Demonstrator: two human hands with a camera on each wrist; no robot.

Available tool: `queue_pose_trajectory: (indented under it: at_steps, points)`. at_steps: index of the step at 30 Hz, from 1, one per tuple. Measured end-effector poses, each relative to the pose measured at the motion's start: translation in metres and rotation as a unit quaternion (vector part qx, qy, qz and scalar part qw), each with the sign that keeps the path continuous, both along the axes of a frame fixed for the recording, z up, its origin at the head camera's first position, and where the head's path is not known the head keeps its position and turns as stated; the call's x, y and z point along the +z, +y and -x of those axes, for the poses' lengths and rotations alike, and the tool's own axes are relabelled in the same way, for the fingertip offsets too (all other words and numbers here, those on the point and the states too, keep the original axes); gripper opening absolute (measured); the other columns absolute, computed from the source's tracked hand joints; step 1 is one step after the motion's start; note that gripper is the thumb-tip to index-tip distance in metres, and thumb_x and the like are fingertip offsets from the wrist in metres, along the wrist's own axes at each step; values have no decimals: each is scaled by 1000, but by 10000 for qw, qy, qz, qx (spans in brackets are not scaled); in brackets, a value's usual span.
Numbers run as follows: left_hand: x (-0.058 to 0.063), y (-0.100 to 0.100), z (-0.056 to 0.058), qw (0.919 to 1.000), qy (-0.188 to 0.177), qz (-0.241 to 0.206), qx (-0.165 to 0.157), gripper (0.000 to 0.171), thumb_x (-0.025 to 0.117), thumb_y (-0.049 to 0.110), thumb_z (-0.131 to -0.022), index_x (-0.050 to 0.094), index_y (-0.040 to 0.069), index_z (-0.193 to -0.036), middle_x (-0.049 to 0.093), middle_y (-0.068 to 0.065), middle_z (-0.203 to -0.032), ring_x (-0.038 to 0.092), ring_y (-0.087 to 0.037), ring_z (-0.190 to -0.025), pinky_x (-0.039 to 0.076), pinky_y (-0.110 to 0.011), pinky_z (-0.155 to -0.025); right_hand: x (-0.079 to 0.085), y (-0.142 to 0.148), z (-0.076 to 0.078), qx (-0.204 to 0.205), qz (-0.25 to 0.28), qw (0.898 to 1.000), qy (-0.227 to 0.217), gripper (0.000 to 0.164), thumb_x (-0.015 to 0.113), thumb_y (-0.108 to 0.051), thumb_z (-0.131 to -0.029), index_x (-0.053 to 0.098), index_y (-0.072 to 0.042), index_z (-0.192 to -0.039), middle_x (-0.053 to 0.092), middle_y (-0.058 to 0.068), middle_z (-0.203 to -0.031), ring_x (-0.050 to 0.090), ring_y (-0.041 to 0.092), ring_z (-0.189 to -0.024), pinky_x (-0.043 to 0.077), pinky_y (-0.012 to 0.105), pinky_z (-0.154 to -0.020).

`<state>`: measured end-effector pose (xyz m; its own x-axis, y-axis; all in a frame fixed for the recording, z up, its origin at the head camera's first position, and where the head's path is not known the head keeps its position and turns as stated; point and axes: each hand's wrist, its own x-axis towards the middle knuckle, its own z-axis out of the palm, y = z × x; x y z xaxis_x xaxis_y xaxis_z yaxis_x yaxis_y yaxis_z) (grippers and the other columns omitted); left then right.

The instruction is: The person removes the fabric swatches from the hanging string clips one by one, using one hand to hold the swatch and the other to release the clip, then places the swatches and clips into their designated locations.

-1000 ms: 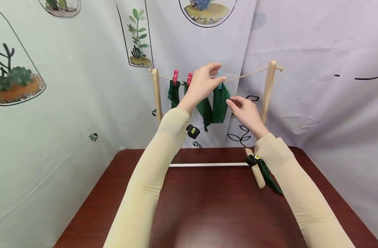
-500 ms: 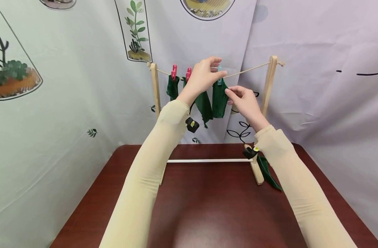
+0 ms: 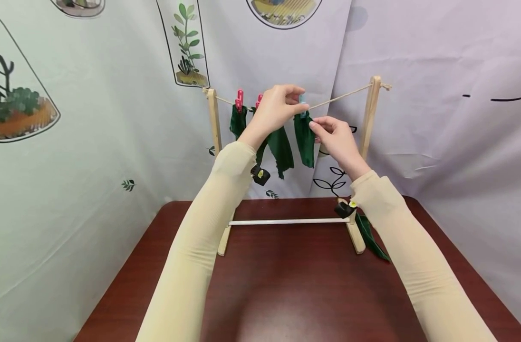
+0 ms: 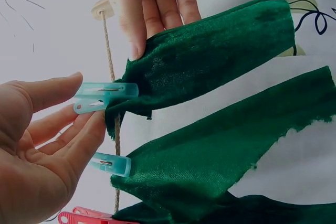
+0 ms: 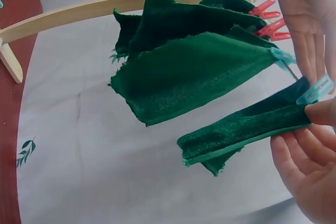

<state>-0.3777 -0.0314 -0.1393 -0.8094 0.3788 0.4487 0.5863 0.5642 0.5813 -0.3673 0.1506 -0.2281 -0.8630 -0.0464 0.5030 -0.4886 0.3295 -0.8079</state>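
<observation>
On a rope line hangs a dark green cloth [image 4: 220, 51] under a light blue clothespin [image 4: 110, 90]. My left hand [image 3: 277, 108] is at that clothespin, thumb [image 4: 63, 88] against its upper handle and fingertips [image 4: 93, 129] by the lower one. Just below the clip, my right hand [image 3: 338, 144] pinches the cloth's edge, thumb in front and fingers behind. Beside it hangs a second green cloth [image 5: 194, 77], held by another light blue clothespin [image 4: 114, 164]. Further left, red clothespins [image 5: 274, 29] hold more green cloth [image 5: 184, 22].
Wooden posts [image 3: 370, 114] carry the rope [image 3: 342, 99], and a white bar [image 3: 286, 222] joins their feet. Another green piece of cloth [image 3: 371, 240] lies by the right foot on the dark red table [image 3: 286, 285]. A printed curtain [image 3: 115, 118] hangs behind.
The cloth at my right hand has turned and looks narrower, its lower end shifted slightly right. My left hand has drawn slightly left and down, still by the blue clothespin.
</observation>
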Motion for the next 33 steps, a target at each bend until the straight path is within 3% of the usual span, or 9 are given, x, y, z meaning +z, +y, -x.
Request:
queue_pose_trajectory:
  at_steps: [9, 20, 33]
  points:
    - [-3, 1, 2, 9993, 349, 74, 54, 40, 70, 25, -97, 66, 6, -132, 69, -6, -124, 65, -13, -111, 53, -25, -93, 1, 1, 0, 34, -24, 10000, 28, 41, 59, -34, -103, 66, -3, -127, 70, 11, -113, 64, 13, -90, 53, 22, -78]
    - [-6, 6, -3, 9924, 1210, -123, 199, 21, 69, 19, -97, 76, 6, -114, 74, -4, -109, 69, -13, -99, 53, -20, -86, 5, 2, -4, -17, -71, 9998, -162, 42, 59, -36, -103, 66, -5, -130, 69, 11, -117, 63, 17, -97, 54, 26, -84]
    - [1, 9, -11, 9891, 1452, -117, 225, 17, 69, 14, -97, 77, 6, -110, 75, -4, -106, 70, -13, -98, 52, -19, -86, 6, 0, -4, 60, -23, 10000, 23, 39, 60, -32, -103, 66, -3, -128, 69, 12, -114, 65, 15, -90, 55, 23, -80]
